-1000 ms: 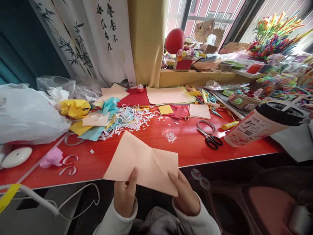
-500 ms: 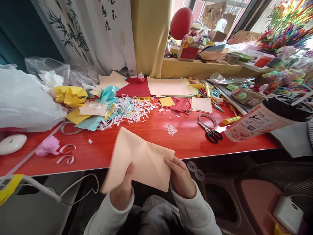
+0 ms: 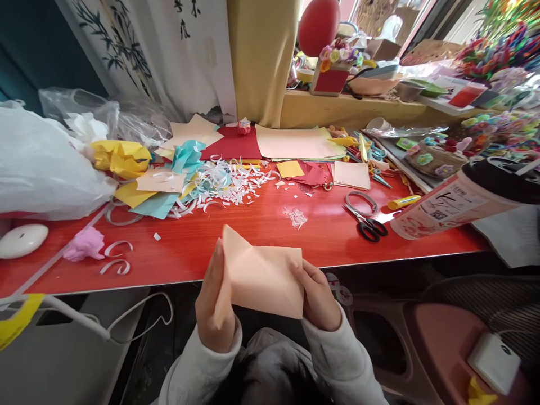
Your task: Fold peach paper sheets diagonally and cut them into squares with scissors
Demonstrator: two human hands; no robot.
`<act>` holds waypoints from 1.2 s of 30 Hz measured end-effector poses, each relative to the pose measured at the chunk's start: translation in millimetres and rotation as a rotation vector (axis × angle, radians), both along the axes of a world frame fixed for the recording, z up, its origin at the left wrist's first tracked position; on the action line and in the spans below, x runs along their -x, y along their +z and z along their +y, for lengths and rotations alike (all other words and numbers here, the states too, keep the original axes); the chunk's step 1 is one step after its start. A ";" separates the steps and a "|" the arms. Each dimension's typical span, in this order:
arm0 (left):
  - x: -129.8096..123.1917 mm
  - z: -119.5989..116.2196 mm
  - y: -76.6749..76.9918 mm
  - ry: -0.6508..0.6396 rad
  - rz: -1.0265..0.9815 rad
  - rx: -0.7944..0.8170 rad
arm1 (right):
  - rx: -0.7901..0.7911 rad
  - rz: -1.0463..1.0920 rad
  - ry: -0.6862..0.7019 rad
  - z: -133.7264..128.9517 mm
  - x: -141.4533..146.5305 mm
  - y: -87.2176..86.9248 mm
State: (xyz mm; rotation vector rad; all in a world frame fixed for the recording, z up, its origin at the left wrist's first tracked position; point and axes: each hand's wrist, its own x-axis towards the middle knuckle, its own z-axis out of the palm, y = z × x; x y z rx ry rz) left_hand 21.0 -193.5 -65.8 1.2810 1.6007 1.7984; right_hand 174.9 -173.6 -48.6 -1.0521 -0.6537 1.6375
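Observation:
A creased peach paper sheet (image 3: 264,278) is held in the air just off the table's front edge. My left hand (image 3: 215,309) is wrapped round its left side, which is bent up toward the fingers. At the right edge, my right hand (image 3: 318,295) pinches the sheet, thumb on top and fingers behind. Beyond the sheet, a small pile of white scraps (image 3: 295,217) lies on the red table (image 3: 253,222). Black-handled scissors (image 3: 369,225) rest to the right of the scraps.
Shredded paper (image 3: 230,183) and crumpled yellow paper (image 3: 121,158) lie at back left beside a white plastic bag (image 3: 46,163). A large cup (image 3: 455,199) leans at the right. Peach sheets (image 3: 295,142) are stacked at the back. A white cable (image 3: 147,326) hangs at lower left.
The sheet's left part has been bent upward and inward. My left hand has moved up and to the right, now flat against that side. My right hand still grips the right edge.

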 end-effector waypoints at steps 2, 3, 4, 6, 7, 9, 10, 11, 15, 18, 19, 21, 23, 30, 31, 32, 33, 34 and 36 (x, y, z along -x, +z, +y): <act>1.7 -0.4 2.0 -0.047 0.063 -0.026 | -0.019 -0.005 -0.056 0.3 2.9 -1.3; 1.4 0.2 4.8 -0.048 0.000 -0.007 | -0.027 -0.005 -0.085 0.4 3.1 -1.6; 0.9 1.3 8.3 -0.037 -0.116 0.028 | -0.035 -0.003 -0.105 0.5 1.7 -1.4; 1.3 4.3 15.6 -0.004 -0.403 0.107 | -0.054 0.006 -0.066 1.7 -6.0 1.5; 3.1 6.2 18.8 0.005 -0.519 0.132 | -0.067 0.017 0.008 3.4 -12.0 4.4; 10.2 10.3 23.6 -0.034 -0.635 0.176 | -0.091 0.049 0.230 9.5 -24.9 13.2; 14.8 12.5 25.4 -0.089 -0.647 0.209 | -0.095 0.059 0.345 13.8 -30.0 18.4; 19.3 14.8 27.1 -0.160 -0.643 0.245 | -0.087 0.051 0.443 18.5 -33.4 23.6; 28.3 23.1 35.1 -0.378 -0.578 0.327 | -0.059 -0.146 0.622 35.3 -26.7 38.5; 27.2 25.4 39.8 -0.532 -0.556 0.430 | -0.106 -0.206 0.503 39.4 -14.5 41.8; 27.0 25.5 40.0 -0.584 -0.549 0.471 | -0.119 -0.203 0.476 39.4 -11.9 41.9; 28.2 25.0 38.4 -0.643 -0.542 0.516 | -0.129 -0.188 0.472 38.9 -9.7 41.4; 30.6 24.3 36.4 -0.627 -0.543 0.502 | -0.101 -0.162 0.484 39.4 -10.3 39.7; 26.2 14.0 43.4 -0.599 -0.359 0.504 | 0.024 0.116 0.426 42.2 -13.7 28.9; 23.5 11.5 42.9 -0.504 -0.255 0.387 | 0.036 0.190 0.412 38.9 -13.0 28.0; 20.9 9.1 41.1 -0.407 -0.135 0.269 | 0.044 0.262 0.391 34.3 -11.6 27.2; 18.5 7.2 38.0 -0.328 -0.007 0.174 | 0.048 0.323 0.361 28.8 -9.6 26.6; 16.5 5.7 33.7 -0.265 0.121 0.093 | 0.046 0.368 0.313 22.8 -6.9 25.8; 13.9 4.2 22.1 -0.155 0.359 -0.051 | 0.039 0.397 0.183 11.7 0.5 24.0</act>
